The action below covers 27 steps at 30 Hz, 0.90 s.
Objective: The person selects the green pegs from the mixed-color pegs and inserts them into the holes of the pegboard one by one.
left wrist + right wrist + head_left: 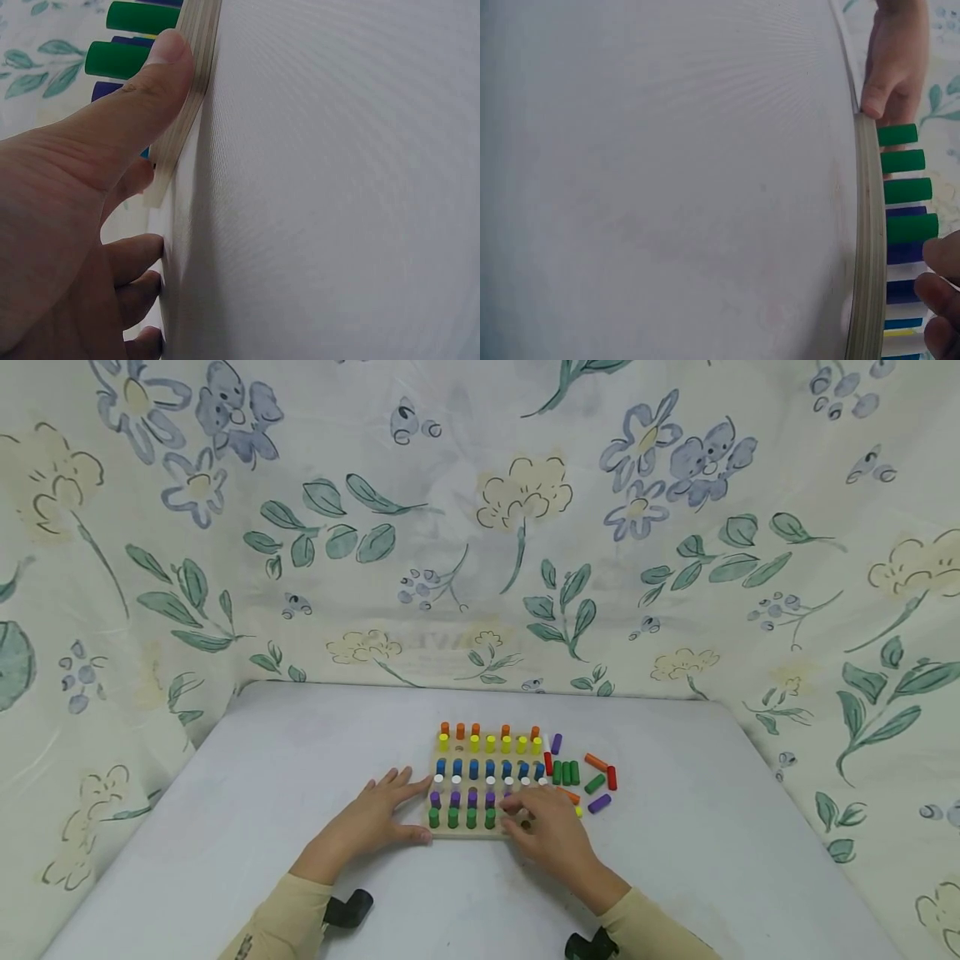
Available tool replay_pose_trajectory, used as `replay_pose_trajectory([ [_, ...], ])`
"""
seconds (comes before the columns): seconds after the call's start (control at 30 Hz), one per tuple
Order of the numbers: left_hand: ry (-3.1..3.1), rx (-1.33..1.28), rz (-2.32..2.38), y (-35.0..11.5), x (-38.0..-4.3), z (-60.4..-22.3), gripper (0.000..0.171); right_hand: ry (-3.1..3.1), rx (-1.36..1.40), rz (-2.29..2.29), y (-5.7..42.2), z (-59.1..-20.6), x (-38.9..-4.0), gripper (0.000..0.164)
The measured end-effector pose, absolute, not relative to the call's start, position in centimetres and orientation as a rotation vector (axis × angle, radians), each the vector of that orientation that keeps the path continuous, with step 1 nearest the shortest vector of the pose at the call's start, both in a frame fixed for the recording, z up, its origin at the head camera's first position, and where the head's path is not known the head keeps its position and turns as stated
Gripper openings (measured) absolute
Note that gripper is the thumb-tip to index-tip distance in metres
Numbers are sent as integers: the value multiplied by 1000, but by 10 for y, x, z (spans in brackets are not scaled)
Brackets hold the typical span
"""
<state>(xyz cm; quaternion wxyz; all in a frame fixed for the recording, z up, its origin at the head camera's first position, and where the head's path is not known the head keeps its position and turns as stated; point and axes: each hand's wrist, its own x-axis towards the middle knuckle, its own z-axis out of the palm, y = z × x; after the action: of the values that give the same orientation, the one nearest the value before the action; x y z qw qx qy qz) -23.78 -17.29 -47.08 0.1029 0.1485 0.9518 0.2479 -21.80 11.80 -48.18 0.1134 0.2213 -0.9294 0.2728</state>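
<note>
Touching the pegboard (pixel 868 247) on the bench (pixel 300 743), the left hand (pixel 379 812) had its fingers spread; whether the right hand's (pixel 553 831) fingers pinched anything was unclear. Upright pegs (pixel 453 818) seemed light, stiff, best gripped by their tops.

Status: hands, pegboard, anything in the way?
Left hand touching board, left edge. Right hand over board's front right, grip unclear. Board part-filled with pegs. Loose pegs lie right; right hand hides part of board.
</note>
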Motion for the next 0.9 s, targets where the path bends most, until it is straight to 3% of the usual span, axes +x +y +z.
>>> replay_pose_trajectory([
  [0.9, 2807, 450, 726, -172, -239, -470, 92, -2714, 479, 850, 141, -483, -218, 10],
])
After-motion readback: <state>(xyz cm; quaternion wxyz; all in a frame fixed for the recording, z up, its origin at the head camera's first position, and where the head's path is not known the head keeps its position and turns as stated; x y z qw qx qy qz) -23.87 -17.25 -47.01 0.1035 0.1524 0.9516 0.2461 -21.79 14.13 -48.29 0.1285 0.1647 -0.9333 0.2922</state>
